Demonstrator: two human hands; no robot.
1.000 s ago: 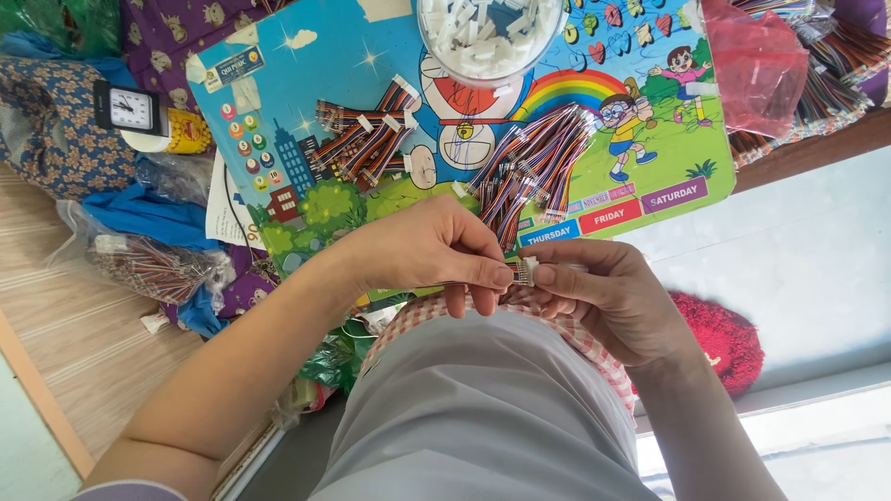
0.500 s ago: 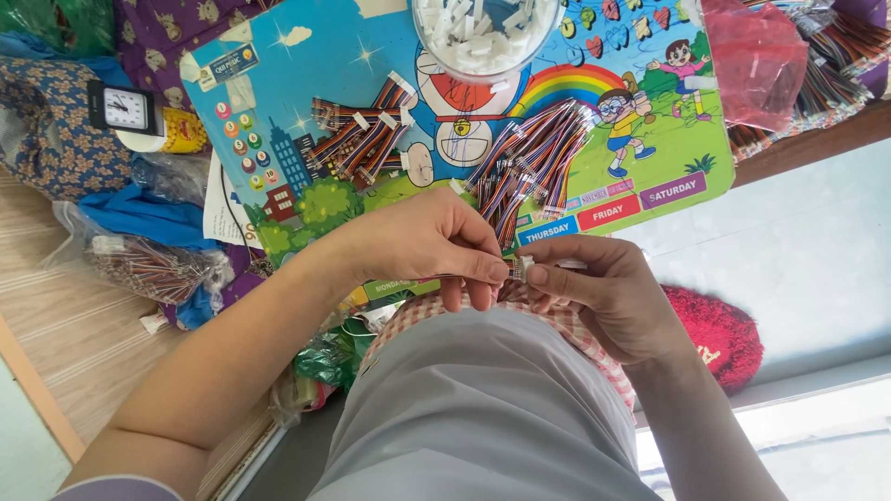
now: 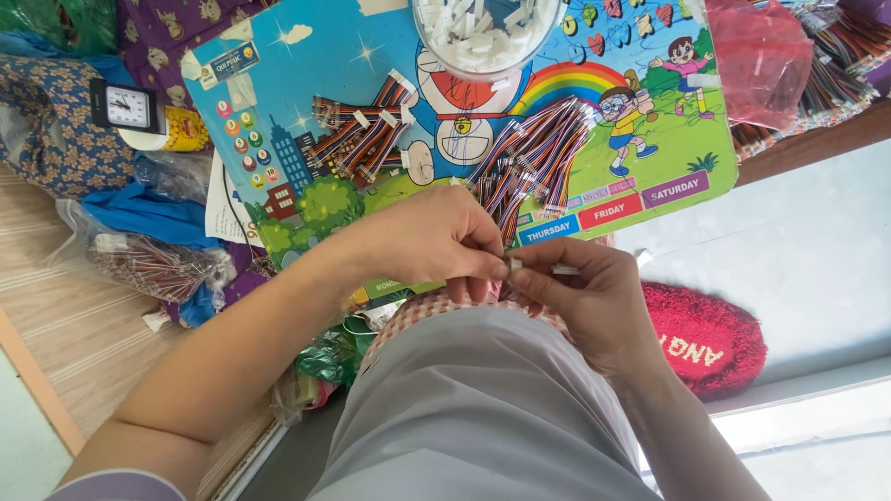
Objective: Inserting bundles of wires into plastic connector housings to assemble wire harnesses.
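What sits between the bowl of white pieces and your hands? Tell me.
In the head view, a loose bundle of coloured wires lies on the picture board between the bowl and the left hand and right hand.

Bright even daylight, soft shadows — edges perhaps slightly blurred

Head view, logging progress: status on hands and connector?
Left hand and right hand pinch small white connector. Wire bundle lies behind. Nothing blocking.

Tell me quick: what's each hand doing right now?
Left hand: fingers pinched shut on a small white connector.
Right hand: fingers pinched on the same white connector from the other side.
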